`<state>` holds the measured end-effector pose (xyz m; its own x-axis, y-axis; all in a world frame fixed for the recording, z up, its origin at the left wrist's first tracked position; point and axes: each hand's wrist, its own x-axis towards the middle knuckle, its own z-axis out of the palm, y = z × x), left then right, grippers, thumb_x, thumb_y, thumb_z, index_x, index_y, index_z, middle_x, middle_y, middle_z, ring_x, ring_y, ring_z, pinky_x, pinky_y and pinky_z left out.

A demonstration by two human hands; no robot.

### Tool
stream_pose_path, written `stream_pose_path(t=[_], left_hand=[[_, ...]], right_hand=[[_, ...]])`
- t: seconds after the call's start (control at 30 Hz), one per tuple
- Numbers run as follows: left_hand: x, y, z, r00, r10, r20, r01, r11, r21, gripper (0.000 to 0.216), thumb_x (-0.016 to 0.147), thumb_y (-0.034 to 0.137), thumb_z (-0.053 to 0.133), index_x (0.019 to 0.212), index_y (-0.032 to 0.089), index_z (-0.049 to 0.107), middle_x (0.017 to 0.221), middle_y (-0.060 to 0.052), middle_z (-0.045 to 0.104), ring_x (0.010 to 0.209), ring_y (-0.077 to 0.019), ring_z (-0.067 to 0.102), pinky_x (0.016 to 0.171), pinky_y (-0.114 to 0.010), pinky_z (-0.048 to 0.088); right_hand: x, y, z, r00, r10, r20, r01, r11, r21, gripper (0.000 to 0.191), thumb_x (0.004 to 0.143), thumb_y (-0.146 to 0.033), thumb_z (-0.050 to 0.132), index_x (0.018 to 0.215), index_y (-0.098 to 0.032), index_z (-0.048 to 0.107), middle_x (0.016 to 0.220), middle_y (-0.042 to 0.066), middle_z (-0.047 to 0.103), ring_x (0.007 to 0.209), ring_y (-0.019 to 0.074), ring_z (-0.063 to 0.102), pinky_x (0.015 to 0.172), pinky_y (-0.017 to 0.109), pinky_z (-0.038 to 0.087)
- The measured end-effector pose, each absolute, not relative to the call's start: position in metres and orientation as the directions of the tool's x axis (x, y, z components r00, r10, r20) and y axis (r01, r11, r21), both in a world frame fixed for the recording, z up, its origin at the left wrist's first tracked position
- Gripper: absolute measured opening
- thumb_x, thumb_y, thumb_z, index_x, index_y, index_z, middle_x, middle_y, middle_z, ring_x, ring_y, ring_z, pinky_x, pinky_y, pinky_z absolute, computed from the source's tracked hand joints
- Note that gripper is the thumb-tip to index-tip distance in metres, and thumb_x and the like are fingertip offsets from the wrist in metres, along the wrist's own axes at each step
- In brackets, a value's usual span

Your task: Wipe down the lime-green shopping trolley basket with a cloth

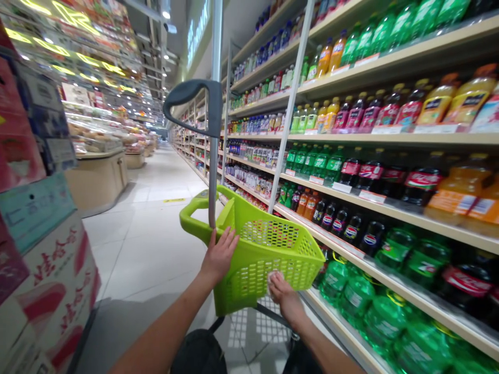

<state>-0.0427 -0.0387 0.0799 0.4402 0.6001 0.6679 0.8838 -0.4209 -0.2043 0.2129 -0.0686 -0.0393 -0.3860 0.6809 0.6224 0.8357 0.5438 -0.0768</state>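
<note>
Supermarket aisle (156, 218) by drink shelves (390, 136): green plastic basket (268, 249), probably light and stiff, best gripped at rim; left hand (220, 255) spread flat on it, right hand (284, 295) closed on white cloth (273, 276).

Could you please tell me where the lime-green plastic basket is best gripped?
Grip the thick looped handle at the left end of the lime-green plastic basket, coming from the open aisle side: it juts clear of the mesh walls.

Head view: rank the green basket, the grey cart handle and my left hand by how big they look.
green basket
grey cart handle
left hand, only slightly smaller; differing nearness makes this unsure.
</note>
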Motion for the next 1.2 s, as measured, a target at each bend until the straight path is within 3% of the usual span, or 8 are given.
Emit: stream_pose_path(t=[0.2, 0.4, 0.6, 0.83, 1.03, 1.2], left_hand=[[-0.026, -0.043, 0.078, 0.461, 0.632, 0.623, 0.874, -0.444, -0.197, 0.049, 0.076, 0.008, 0.032, 0.121, 0.017, 0.048, 0.132, -0.008, 0.044, 0.127, -0.0226, 0.032, 0.106, -0.051, 0.010], [-0.015, -0.043, 0.072, 0.471, 0.656, 0.590, 0.868, -0.465, -0.175, 0.050, 0.075, 0.006, 0.033, 0.121, 0.017, 0.048, 0.131, -0.008, 0.045, 0.126, -0.0222, 0.033, 0.106, -0.052, 0.011], [-0.010, -0.043, 0.075, 0.436, 0.681, 0.588, 0.891, -0.420, -0.174, 0.049, 0.075, 0.008, 0.034, 0.121, 0.016, 0.049, 0.127, -0.012, 0.049, 0.124, -0.0269, 0.036, 0.104, -0.056, 0.010], [-0.010, -0.043, 0.075, 0.445, 0.682, 0.581, 0.888, -0.421, -0.186, 0.052, 0.072, 0.005, 0.035, 0.121, 0.017, 0.049, 0.127, -0.012, 0.049, 0.123, -0.0262, 0.036, 0.105, -0.055, 0.008], [-0.011, -0.043, 0.072, 0.423, 0.673, 0.606, 0.897, -0.406, -0.174, 0.051, 0.073, 0.006, 0.034, 0.120, 0.017, 0.050, 0.126, -0.013, 0.050, 0.124, -0.0270, 0.035, 0.105, -0.055, 0.005], [-0.012, -0.042, 0.072, 0.426, 0.677, 0.601, 0.895, -0.411, -0.171, 0.051, 0.073, 0.006, 0.034, 0.120, 0.017, 0.050, 0.127, -0.012, 0.049, 0.124, -0.0263, 0.036, 0.105, -0.054, 0.006]], right_hand=[[0.225, -0.068, -0.015, -0.230, 0.596, 0.769, 0.851, 0.507, -0.138, 0.041, 0.082, -0.008, 0.040, 0.118, -0.023, 0.052, 0.134, 0.006, 0.041, 0.130, 0.0204, 0.022, 0.104, 0.046, 0.028], [0.243, -0.076, -0.056, -0.275, 0.749, 0.603, 0.887, 0.440, -0.141, 0.038, 0.079, -0.007, 0.045, 0.112, -0.021, 0.057, 0.123, 0.009, 0.053, 0.123, 0.0225, 0.037, 0.098, 0.041, 0.038], [0.251, -0.068, -0.021, -0.180, 0.596, 0.783, 0.869, 0.469, -0.158, 0.040, 0.083, -0.009, 0.039, 0.120, -0.022, 0.051, 0.136, 0.006, 0.038, 0.131, 0.0195, 0.020, 0.105, 0.045, 0.026], [0.262, -0.074, -0.059, -0.178, 0.749, 0.638, 0.890, 0.399, -0.219, 0.039, 0.079, -0.008, 0.046, 0.112, -0.023, 0.057, 0.124, 0.008, 0.052, 0.124, 0.0218, 0.036, 0.099, 0.043, 0.036], [0.285, -0.067, -0.029, -0.095, 0.596, 0.797, 0.894, 0.403, -0.196, 0.038, 0.084, -0.012, 0.040, 0.119, -0.021, 0.052, 0.134, 0.008, 0.040, 0.130, 0.0208, 0.022, 0.103, 0.049, 0.027], [0.292, -0.079, -0.065, -0.112, 0.766, 0.633, 0.923, 0.315, -0.219, 0.037, 0.081, -0.011, 0.042, 0.114, -0.021, 0.056, 0.124, 0.010, 0.052, 0.123, 0.0236, 0.037, 0.097, 0.046, 0.038]])
